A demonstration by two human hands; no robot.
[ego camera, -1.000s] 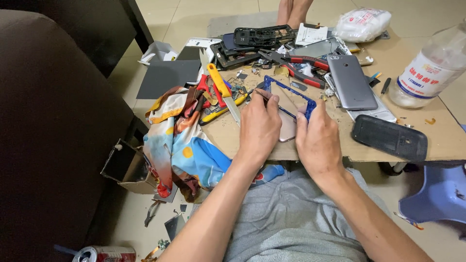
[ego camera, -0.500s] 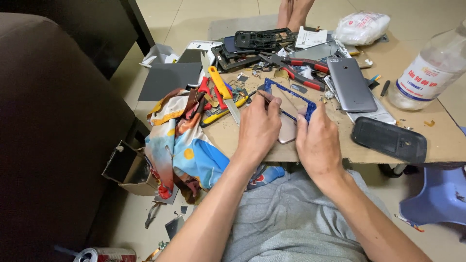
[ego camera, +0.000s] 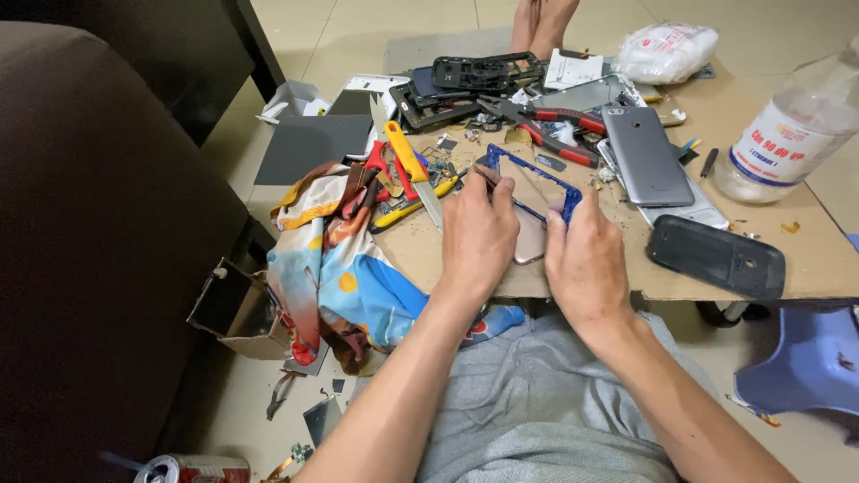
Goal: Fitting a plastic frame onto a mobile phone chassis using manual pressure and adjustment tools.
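Note:
Both my hands hold a blue phone frame (ego camera: 537,175) over a cardboard sheet (ego camera: 805,259). My left hand (ego camera: 479,237) grips the frame's near left side, with a thin tool tip showing at its fingers. My right hand (ego camera: 586,264) grips the frame's right edge. A pinkish phone back (ego camera: 530,243) shows between the two hands, under the frame. The near part of the frame is hidden behind my fingers.
A grey phone (ego camera: 644,156), a black phone cover (ego camera: 716,257), red-handled pliers (ego camera: 559,130), a yellow utility knife (ego camera: 413,170), several dismantled phone parts (ego camera: 483,76) and a plastic bottle (ego camera: 796,134) lie on the cardboard. A colourful cloth (ego camera: 344,259) hangs at the left; a blue stool (ego camera: 805,367) is right.

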